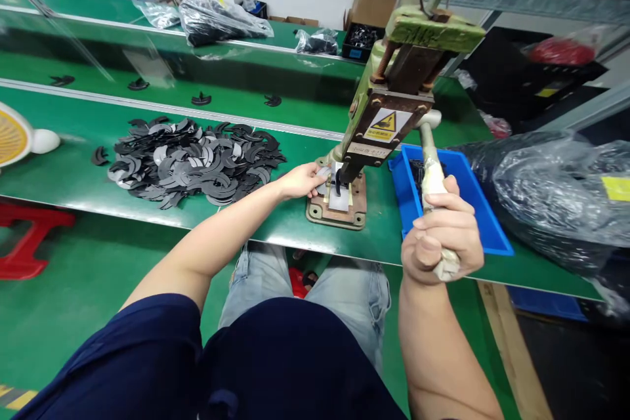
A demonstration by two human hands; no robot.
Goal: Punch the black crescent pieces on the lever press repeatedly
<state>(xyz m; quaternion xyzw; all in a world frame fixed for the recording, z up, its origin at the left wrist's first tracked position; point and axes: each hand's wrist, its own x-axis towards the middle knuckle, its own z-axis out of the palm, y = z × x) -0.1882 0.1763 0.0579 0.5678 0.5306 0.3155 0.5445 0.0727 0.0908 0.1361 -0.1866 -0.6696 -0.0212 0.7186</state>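
Note:
My right hand (443, 233) is wrapped round the taped lever handle (432, 167) of a green hand press (381, 121). At the base plate (359, 203) of the press, my left hand (302, 180) pinches a grey curved piece (323, 178) between thumb and fingers. A black curved part (338, 182) stands in the fixture under the ram, just right of those fingers. Left of the press lies a large heap of curved grey and black pieces (197, 161) on the green table.
Right of the press stands a blue bin (457, 200) with black parts inside, beside a big plastic-wrapped bundle (556, 184). Several black parts (201, 99) lie spaced along the green strip behind. A fan (14, 134) is at the left edge.

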